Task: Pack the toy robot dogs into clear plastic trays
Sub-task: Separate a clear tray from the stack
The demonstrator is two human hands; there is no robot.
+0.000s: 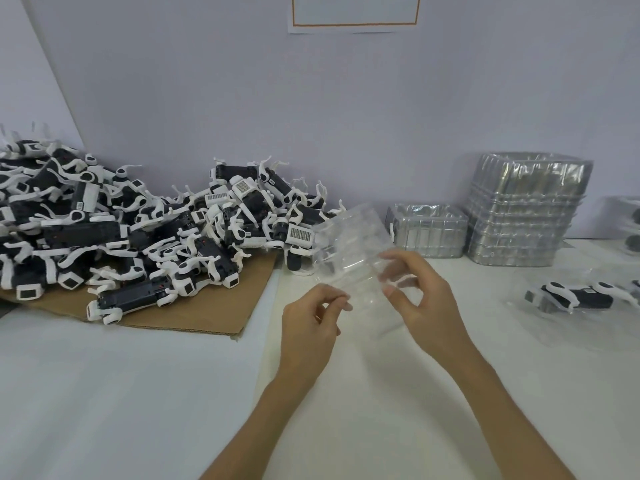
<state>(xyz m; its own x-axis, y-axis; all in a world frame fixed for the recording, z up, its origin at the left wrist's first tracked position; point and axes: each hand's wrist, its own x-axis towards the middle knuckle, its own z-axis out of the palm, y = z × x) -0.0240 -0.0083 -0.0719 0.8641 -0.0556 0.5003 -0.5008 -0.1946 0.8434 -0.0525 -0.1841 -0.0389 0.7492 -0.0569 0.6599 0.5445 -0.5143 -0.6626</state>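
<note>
Hovering above the white table (138, 393), a clear plastic tray (349, 244) is pinched at its near end by both hands. The near-left edge is nipped between thumb and fingertips of the left hand (310, 323). The near-right edge is gripped by the curled fingers of the right hand (427, 303), some of them seen through the plastic. The tray is tilted, its far end raised toward the pile of toy robot dogs (138, 230), which is heaped on a cardboard sheet (207, 313) at the left. Two stacks of trays are noted against the wall at the right: a low stack (429, 230) and a tall stack (526, 209). One packed dog (571, 296) is recorded lying in clear plastic near the right edge.
</note>
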